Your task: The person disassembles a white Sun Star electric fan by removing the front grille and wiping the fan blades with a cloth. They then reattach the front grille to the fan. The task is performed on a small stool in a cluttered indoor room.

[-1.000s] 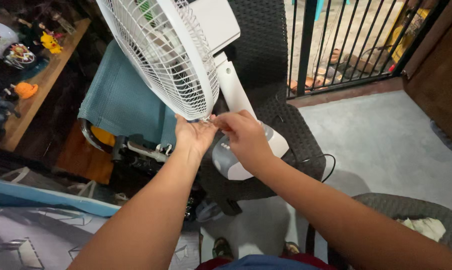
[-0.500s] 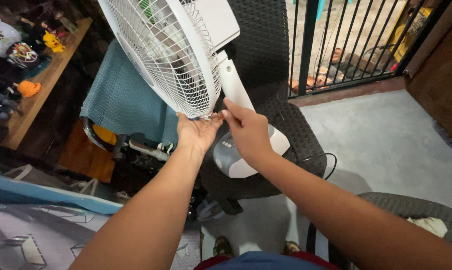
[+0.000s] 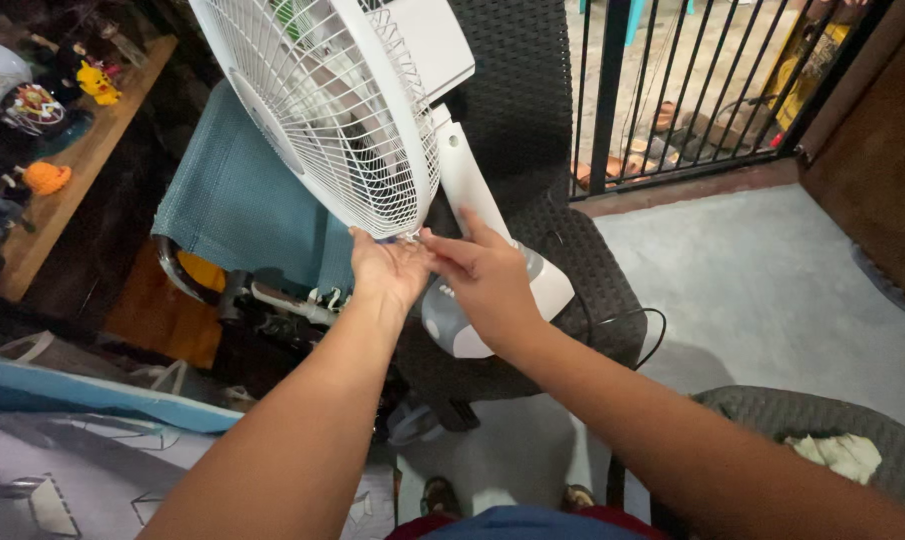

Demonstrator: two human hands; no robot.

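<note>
A white electric fan (image 3: pixel 333 110) with a wire guard stands tilted on the seat of a black wicker chair (image 3: pixel 583 270). Its white stem and grey-white base (image 3: pixel 548 290) rest on the seat. My left hand (image 3: pixel 385 272) reaches up under the lowest point of the guard, fingertips on its rim. My right hand (image 3: pixel 485 285) comes in from the right, thumb and fingers pinched at the same spot on the rim, touching my left fingertips. What sits between the fingertips is too small to make out.
A teal sling chair (image 3: pixel 233 200) stands behind the fan. A wooden shelf with toys (image 3: pixel 68 150) is at the left, and a black metal gate (image 3: pixel 673 90) at the back right. A black cord (image 3: pixel 633 330) lies on the grey floor. A second wicker seat holding a cloth (image 3: pixel 838 455) is at the bottom right.
My right hand has slid from the stem side to meet my left fingertips at the bottom of the guard. The fan has barely moved.
</note>
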